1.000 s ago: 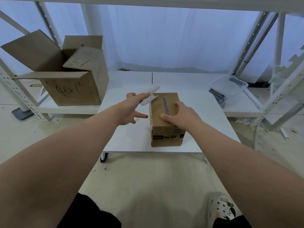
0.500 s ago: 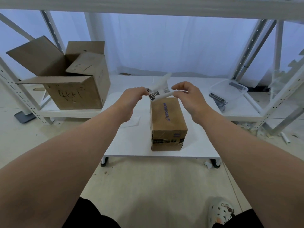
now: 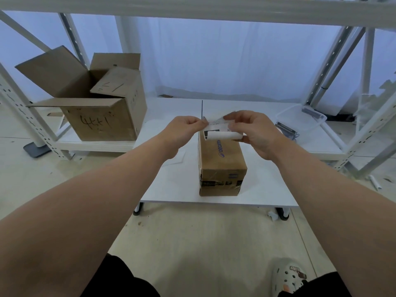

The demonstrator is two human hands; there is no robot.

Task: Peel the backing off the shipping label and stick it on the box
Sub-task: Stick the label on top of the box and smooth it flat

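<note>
Head view: the shipping label (image 3: 217,124) is being held just above the far end of the box (image 3: 221,159), pinched at both ends, at twelve o'clock from the box's middle. Its upper strip is showing fine printed lines, a dark printed block is showing beneath at the left, and a white part (image 3: 222,135) is being curled into a roll along the lower edge; whether that roll is the backing or the label itself cannot be told. The left hand (image 3: 185,130) is being closed on the label's left end, thumb and fingertips pressed together on the paper. The right hand (image 3: 251,130) is being clamped on the right end, upper fingers on the top edge and the thumb side on the end of the roll. This two-ended hold is judged to be keeping the sheet taut so that the layers can be parted, and its place over the box is judged to be shortening the move to the sticking spot.

The box is being left closed and lengthwise on the white table (image 3: 171,189), with blue lettering along its top. At nine o'clock a thin white sheet (image 3: 176,156) is lying flat. At ten o'clock, well apart, an open carton (image 3: 100,112) is standing on a low shelf. At two o'clock a clear tray (image 3: 300,116) is resting.
</note>
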